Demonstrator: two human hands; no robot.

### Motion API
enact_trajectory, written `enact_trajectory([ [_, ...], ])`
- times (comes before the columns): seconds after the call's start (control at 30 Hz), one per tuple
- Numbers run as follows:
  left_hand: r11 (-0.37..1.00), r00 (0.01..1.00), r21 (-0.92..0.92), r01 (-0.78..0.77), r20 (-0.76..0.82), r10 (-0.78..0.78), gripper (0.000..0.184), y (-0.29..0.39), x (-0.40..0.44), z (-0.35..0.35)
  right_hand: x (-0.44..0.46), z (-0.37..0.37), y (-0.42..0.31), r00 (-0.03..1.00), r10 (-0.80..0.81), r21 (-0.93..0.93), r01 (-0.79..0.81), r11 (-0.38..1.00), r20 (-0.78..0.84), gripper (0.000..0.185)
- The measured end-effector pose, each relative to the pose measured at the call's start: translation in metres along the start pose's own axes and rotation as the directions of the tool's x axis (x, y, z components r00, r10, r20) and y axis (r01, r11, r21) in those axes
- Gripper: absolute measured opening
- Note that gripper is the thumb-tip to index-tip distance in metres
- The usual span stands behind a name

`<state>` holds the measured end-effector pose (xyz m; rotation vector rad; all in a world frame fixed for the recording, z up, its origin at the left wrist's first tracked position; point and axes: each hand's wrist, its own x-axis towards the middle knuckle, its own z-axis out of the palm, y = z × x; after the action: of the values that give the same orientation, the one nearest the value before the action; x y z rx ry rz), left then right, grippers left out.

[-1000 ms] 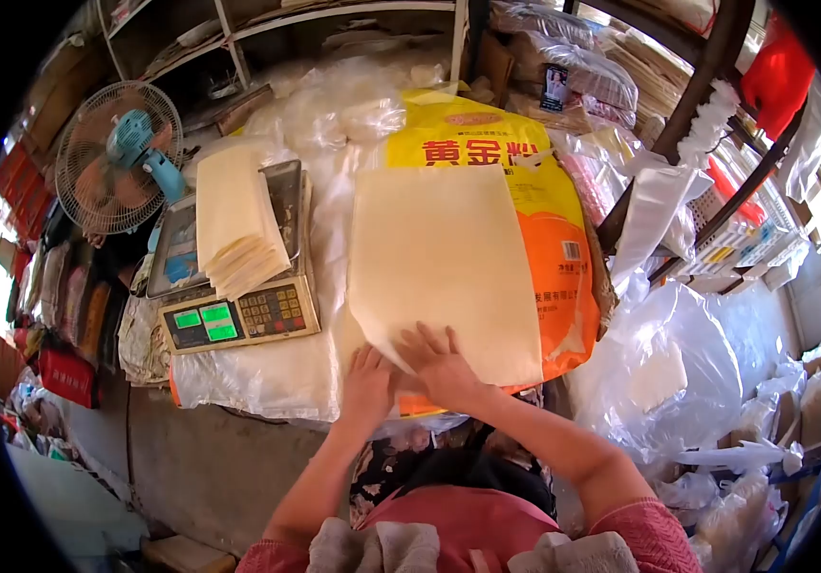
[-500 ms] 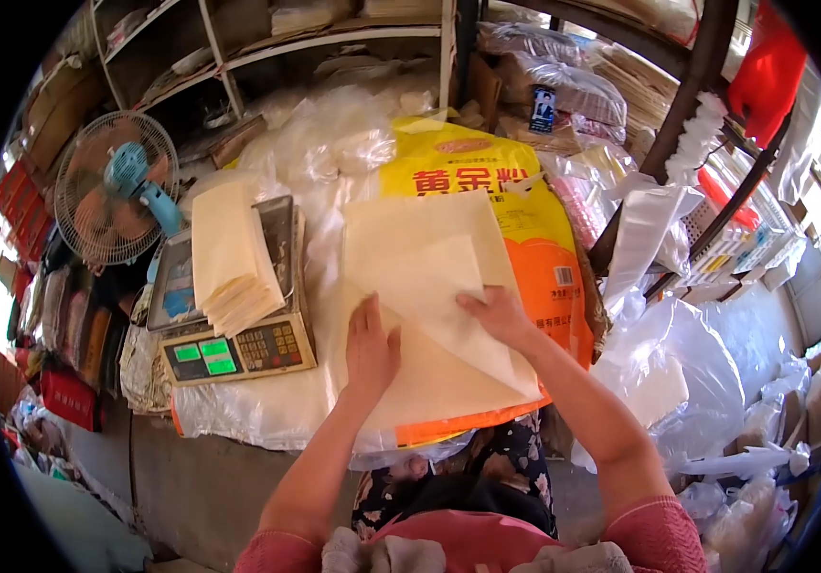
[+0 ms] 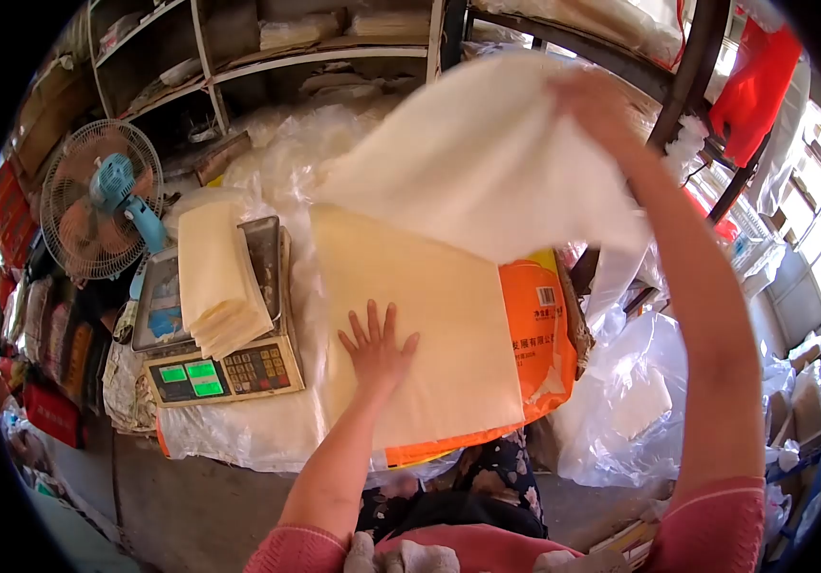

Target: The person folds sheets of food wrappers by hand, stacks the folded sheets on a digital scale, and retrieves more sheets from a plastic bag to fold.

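Observation:
Pale, cream-coloured sheets (image 3: 429, 353) lie flat over a yellow and orange printed sack (image 3: 539, 329). On them my left hand (image 3: 377, 351) rests palm down, its fingers spread. Raised at the upper right, my right hand (image 3: 594, 100) is blurred and closed on the edge of a thin pale sheet (image 3: 496, 162), which billows above the others. To the left, a folded bundle of the same pale material (image 3: 214, 272) sits on a digital scale (image 3: 262, 371) with lit green displays.
A fan (image 3: 100, 201) with a blue motor stands at the left. Behind the work surface are shelves (image 3: 324, 43) with stacked sheets. Clear plastic bags (image 3: 625, 411) lie at the right, below a dark metal post (image 3: 692, 72). Something red (image 3: 759, 91) hangs at the upper right.
My right hand has risen far up and to the right, lifting a sheet off the others. My left hand has spread flat on the sheets beneath. The view has shifted slightly.

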<state>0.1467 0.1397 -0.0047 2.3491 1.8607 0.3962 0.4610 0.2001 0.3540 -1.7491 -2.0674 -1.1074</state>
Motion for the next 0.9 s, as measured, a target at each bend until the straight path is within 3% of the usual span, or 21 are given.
enact_trajectory([
  [0.03,1.000,1.000,0.009,0.008,0.010,-0.008,0.071,0.000,0.000,0.001,0.025,0.006,0.076,0.957,-0.226,-0.076,0.216,0.973,-0.180,0.025],
  [0.07,1.000,1.000,0.009,0.012,0.026,-0.012,0.071,0.000,-0.001,-0.001,0.050,0.012,0.150,0.833,-0.433,-0.226,0.374,0.899,-0.345,0.025],
  [0.1,1.000,0.999,0.009,0.015,0.043,-0.015,0.071,0.001,-0.002,-0.006,0.043,-0.080,0.055,0.870,0.447,0.127,-0.429,0.894,-0.208,0.024],
  [0.17,1.000,0.998,0.006,0.017,0.059,-0.017,0.071,0.002,-0.002,-0.008,0.049,-0.120,0.061,0.741,0.359,0.114,-0.362,0.925,-0.568,0.037],
  [0.23,1.000,0.998,0.002,0.016,0.060,-0.016,0.071,0.001,-0.001,-0.005,0.055,-0.160,0.070,0.719,0.308,0.077,-0.335,0.939,-0.624,0.034],
  [0.3,1.000,0.996,0.005,0.023,0.082,-0.023,0.071,0.003,-0.001,-0.010,0.026,-0.198,0.035,0.696,0.079,0.174,0.067,0.982,-0.713,0.023],
  [0.33,1.000,0.996,0.003,0.027,0.090,-0.028,0.072,0.005,-0.001,-0.013,0.022,-0.207,0.015,0.703,0.236,0.444,0.126,0.887,-0.671,0.016],
  [0.37,1.000,0.996,-0.010,0.016,0.093,-0.015,0.072,0.005,0.000,-0.015,0.012,-0.214,-0.002,0.731,0.245,0.526,0.180,0.831,-0.637,0.015],
  [0.43,0.999,0.995,-0.034,-0.011,0.097,0.014,0.072,-0.001,0.001,-0.013,-0.030,-0.218,-0.012,0.912,0.139,0.363,0.012,0.932,-0.387,0.019],
  [0.47,0.988,0.997,-0.151,-0.015,0.071,0.026,0.076,-0.011,0.004,-0.005,-0.051,-0.219,-0.017,0.966,0.080,0.246,-0.018,0.969,-0.246,0.022],
  [0.5,0.964,0.998,-0.266,-0.022,0.046,0.035,0.082,-0.026,0.006,0.008,-0.079,-0.213,-0.052,0.937,-0.154,-0.086,0.134,0.987,-0.314,0.023],
  [0.53,0.927,0.999,-0.375,-0.027,0.025,0.040,0.090,-0.035,0.002,0.016,-0.106,-0.207,-0.081,0.937,-0.255,0.094,0.284,0.954,-0.241,0.029],
  [0.57,0.852,0.994,-0.516,-0.086,-0.103,0.038,0.091,-0.036,-0.011,0.013,-0.134,-0.201,-0.111,0.922,-0.351,0.293,0.386,0.875,-0.164,0.036],
  [0.63,0.640,0.940,-0.728,-0.245,-0.340,-0.026,0.095,-0.034,-0.046,-0.004,-0.190,-0.149,-0.156,0.849,-0.478,0.296,0.527,0.797,-0.225,0.042],
  [0.67,0.685,0.921,-0.661,-0.305,-0.387,0.037,0.090,-0.033,-0.062,-0.012,-0.213,-0.132,-0.178,0.884,-0.423,0.514,0.462,0.723,-0.199,0.040],
  [0.77,0.774,0.840,-0.428,-0.467,-0.488,0.238,0.074,-0.032,-0.114,-0.037,-0.277,-0.084,-0.231,0.920,-0.380,0.703,0.330,0.630,-0.091,0.039],
  [0.8,0.789,0.808,-0.343,-0.510,-0.505,0.303,0.069,-0.032,-0.128,-0.044,-0.302,-0.074,-0.244,0.915,-0.395,0.770,0.190,0.610,0.086,0.051],
  [0.83,0.795,0.775,-0.257,-0.549,-0.513,0.370,0.064,-0.032,-0.137,-0.051,-0.316,-0.064,-0.249,0.908,-0.407,0.751,0.195,0.631,0.105,0.054],
  [0.87,0.779,0.785,-0.246,-0.577,-0.430,0.446,0.034,-0.035,-0.141,-0.056,-0.329,-0.054,-0.252,0.900,-0.416,0.732,0.198,0.652,0.128,0.058],
  [0.9,0.765,0.783,-0.243,-0.597,-0.385,0.489,0.030,-0.044,-0.141,-0.054,-0.343,-0.045,-0.252,0.892,-0.425,0.711,0.199,0.674,0.153,0.062],
])
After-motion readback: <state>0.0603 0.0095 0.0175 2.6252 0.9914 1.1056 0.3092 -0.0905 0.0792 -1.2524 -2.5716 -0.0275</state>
